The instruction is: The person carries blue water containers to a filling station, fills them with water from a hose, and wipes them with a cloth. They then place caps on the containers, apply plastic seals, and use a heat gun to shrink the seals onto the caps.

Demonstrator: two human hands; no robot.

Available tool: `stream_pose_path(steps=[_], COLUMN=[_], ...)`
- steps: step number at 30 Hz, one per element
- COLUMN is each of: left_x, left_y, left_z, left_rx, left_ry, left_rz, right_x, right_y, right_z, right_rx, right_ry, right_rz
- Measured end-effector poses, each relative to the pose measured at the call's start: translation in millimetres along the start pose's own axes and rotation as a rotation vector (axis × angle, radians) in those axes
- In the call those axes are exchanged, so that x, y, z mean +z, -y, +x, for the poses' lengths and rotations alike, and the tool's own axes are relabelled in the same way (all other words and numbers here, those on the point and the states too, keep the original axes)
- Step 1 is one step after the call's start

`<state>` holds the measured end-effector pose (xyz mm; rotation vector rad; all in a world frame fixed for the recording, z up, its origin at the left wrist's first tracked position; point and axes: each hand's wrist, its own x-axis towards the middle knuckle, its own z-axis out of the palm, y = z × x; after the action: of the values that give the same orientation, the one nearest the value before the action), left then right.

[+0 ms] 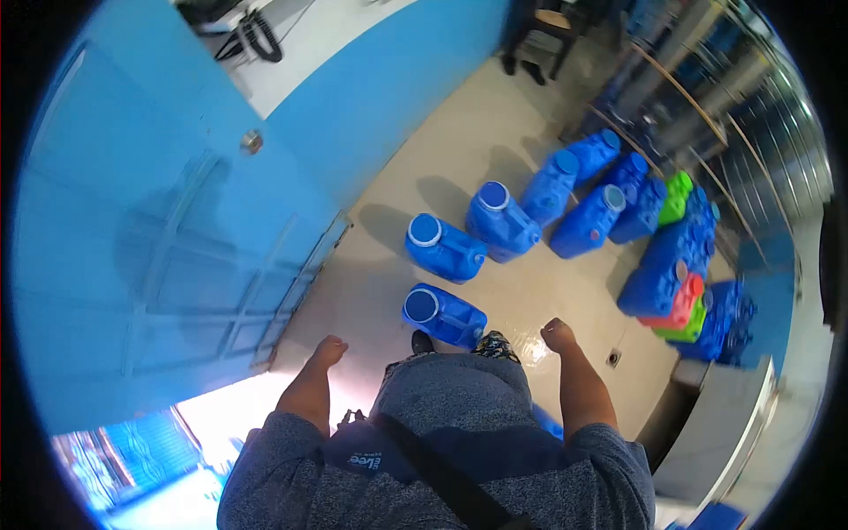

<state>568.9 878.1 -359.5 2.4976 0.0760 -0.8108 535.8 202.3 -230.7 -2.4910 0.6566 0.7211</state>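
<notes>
My left hand hangs beside my body, its fingers curled closed with nothing showing in them. On the other side, my right hand is also curled closed and touches nothing. Between the two hands, just ahead of my feet, a blue water jug with a round dark-blue cap stands on the floor. A second blue jug is a little beyond it, and a third jug stands up and to the right. Neither hand touches a jug.
More blue jugs line the tiled floor, with green and red containers at right. A blue door stands at left. A metal rack and a white cabinet are on the right.
</notes>
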Motion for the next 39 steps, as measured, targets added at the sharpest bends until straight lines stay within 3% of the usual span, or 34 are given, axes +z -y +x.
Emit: stream_pose_path(steps=[1,4,6,8,12,14,17,19,20,21,22,23,24,26,28,30,31,32,34,37,39], left_x=[1,27,46,64,112,154,205,289,289,271,261,274,288,317,325,285,281,289,300,254,218], left_y=[-12,-37,-68,-114,-192,-207,-218,-194,-204,-225,-242,-261,-264,-264,-267,-260,-249,-242,-241,-245,-236], left_z=[-7,-16,-18,-26,-13,10,53,87,98,110,122,131,144,168,161,141,134,117,70,-1,-41], left_rx=[-0.265,-0.399,-0.416,-0.512,-0.569,-0.532,-0.686,-0.094,-0.103,-0.498,-0.885,-0.833,-0.821,-0.995,-0.885,-0.999,-0.98,-0.909,-0.863,-0.848,-0.935], left_ry=[-0.042,-0.125,-0.076,-0.15,-0.148,-0.169,-0.153,-0.19,-0.192,-0.12,-0.033,-0.355,-0.358,-0.404,-0.489,-0.412,-0.427,-0.395,-0.357,-0.088,0.111], left_rz=[-0.311,-0.402,-0.361,-0.487,-0.529,-0.433,-0.779,-0.123,-0.143,-0.58,-1.012,-1.187,-1.202,-1.646,-1.836,-1.628,-1.633,-1.614,-1.602,-1.429,-1.358], right_x=[-13,-26,-25,-19,-53,-63,-90,-123,-133,-139,-151,-160,-158,-156,-128,-94,-74,-57,-17,54,112], right_y=[7,2,3,14,32,-1,-53,-86,-117,-144,-142,-137,-133,-125,-89,-8,32,94,143,192,225], right_z=[22,115,181,232,274,301,325,323,332,344,334,331,336,350,372,375,368,342,352,380,390], right_rx=[-0.082,-0.279,-0.406,-0.519,-0.463,-0.471,-0.414,-0.465,-0.354,-0.237,-0.255,-0.283,-0.282,-0.338,-0.551,-0.51,-0.576,-0.601,-0.784,-0.815,-0.856], right_ry=[0.042,0.109,0.159,0.165,0.416,0.502,0.522,0.569,0.638,0.698,0.65,0.597,0.581,0.62,0.459,0.574,0.553,0.538,0.554,0.666,0.496], right_rz=[-0.086,-0.265,-0.367,-0.245,-0.278,-0.372,-0.717,-0.799,-0.84,-0.877,-0.907,-0.931,-0.94,-0.954,-1.173,-0.958,-0.792,-0.826,-0.771,-0.656,-0.278])
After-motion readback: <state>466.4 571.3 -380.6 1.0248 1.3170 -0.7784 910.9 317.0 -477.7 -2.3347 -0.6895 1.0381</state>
